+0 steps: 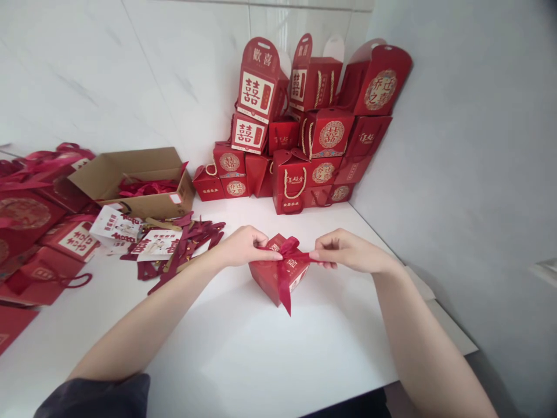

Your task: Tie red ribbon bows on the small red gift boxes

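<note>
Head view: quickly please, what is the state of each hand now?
Left hand: closed, pinching the red satin ribbon on the red paper gift box.
Right hand: closed, pinching the same ribbon from the other side.

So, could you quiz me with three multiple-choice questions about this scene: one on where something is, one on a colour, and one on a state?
1. Where is the open cardboard carton?
A) On the floor
B) On the left part of the white table
C) Against the right wall

2. What colour is the ribbon pinched by the left hand and the right hand?
A) Blue
B) Red
C) White

3. What state is the small red box in?
A) Closed and resting on the table
B) Open and empty
C) Lifted into the air

Answers:
1. B, it sits on the tabletop, left of the hands.
2. B, the ribbon is as red as the box.
3. A, its top is shut and its base sits on the table.
</note>
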